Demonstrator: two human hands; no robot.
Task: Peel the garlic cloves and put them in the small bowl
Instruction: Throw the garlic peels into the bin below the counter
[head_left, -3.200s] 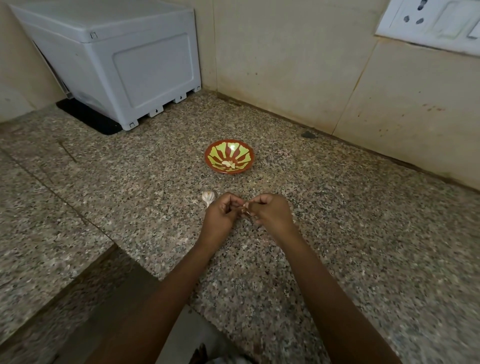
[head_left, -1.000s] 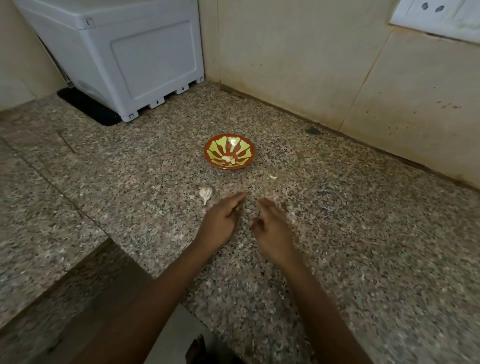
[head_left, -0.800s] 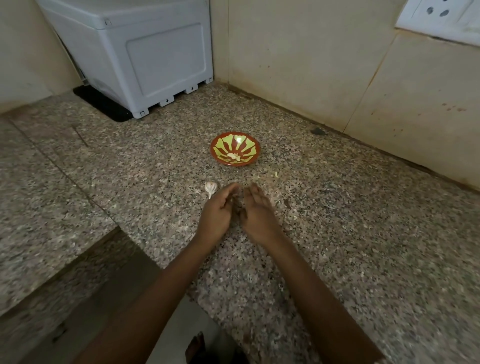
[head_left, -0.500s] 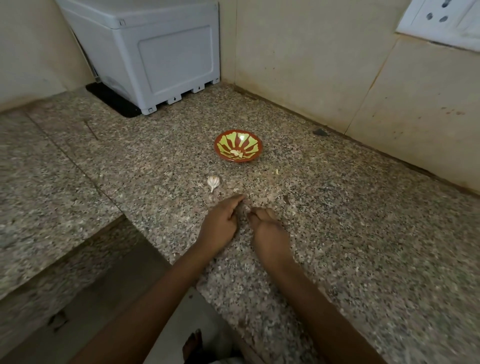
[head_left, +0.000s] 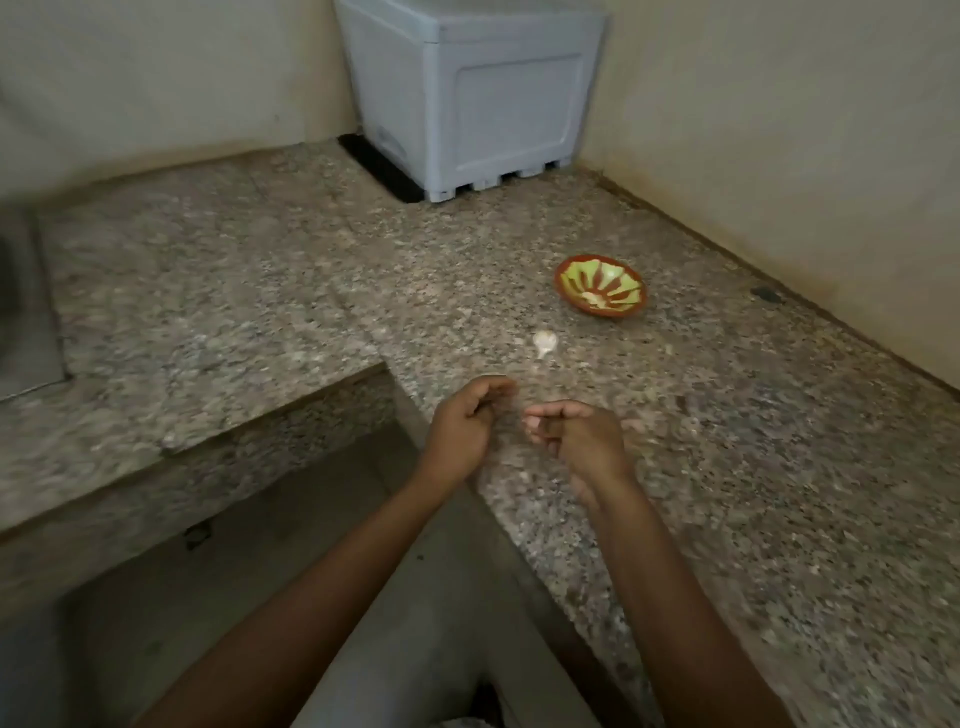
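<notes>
The small bowl (head_left: 600, 285), red-brown with green and yellow rays, stands on the granite counter (head_left: 727, 467) near the back wall, with pale peeled pieces inside. One unpeeled garlic clove (head_left: 544, 343) lies on the counter between the bowl and my hands. My left hand (head_left: 467, 418) hovers over the counter's front edge with its fingers curled toward the thumb. My right hand (head_left: 576, 436) is just right of it, fingers curled too, a small gap between the two. The picture is blurred and I see nothing in either hand.
A grey plastic box (head_left: 467, 98) stands in the far corner on a dark mat. A lower granite ledge (head_left: 182, 312) runs to the left, with the floor below the counter's inner corner. A small dark spot (head_left: 768, 294) lies by the right wall.
My hands were flat on the counter sweeping together; now both are lifted with fingers curled. My view has swung left, so the bowl and clove sit further right.
</notes>
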